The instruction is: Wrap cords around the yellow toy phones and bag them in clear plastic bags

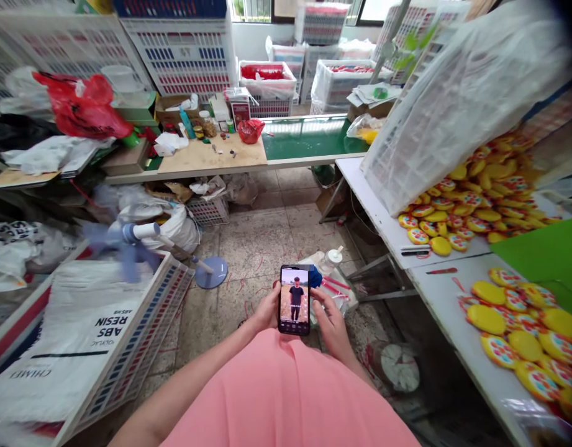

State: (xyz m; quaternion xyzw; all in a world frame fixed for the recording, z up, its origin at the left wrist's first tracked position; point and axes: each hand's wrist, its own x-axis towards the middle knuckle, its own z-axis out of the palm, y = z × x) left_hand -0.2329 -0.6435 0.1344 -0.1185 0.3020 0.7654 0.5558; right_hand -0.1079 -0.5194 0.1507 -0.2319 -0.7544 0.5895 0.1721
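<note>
A black smartphone (pixel 295 301) is held upright in front of my pink top, its lit screen showing a standing figure in dark clothes. My left hand (pixel 268 308) is closed around the phone's left edge, with most of the fingers hidden behind it. On the other side, my right hand (pixel 331 320) has its fingers bent against the phone's right edge and the thumb close to the screen. Past the phone, low down, are a white lidded cup (pixel 334 256) and a dark blue item (pixel 315 277), partly covered by the phone.
At right, a white table (pixel 446 310) bears several yellow disc-shaped pieces (pixel 485 318), a red-handled tool (pixel 441 271) and a black pen (pixel 415 252). A blue fan (pixel 127 234) stands left beside a crate (pixel 141 344) with white sacks. A green-topped bench (pixel 304 138) runs across the back.
</note>
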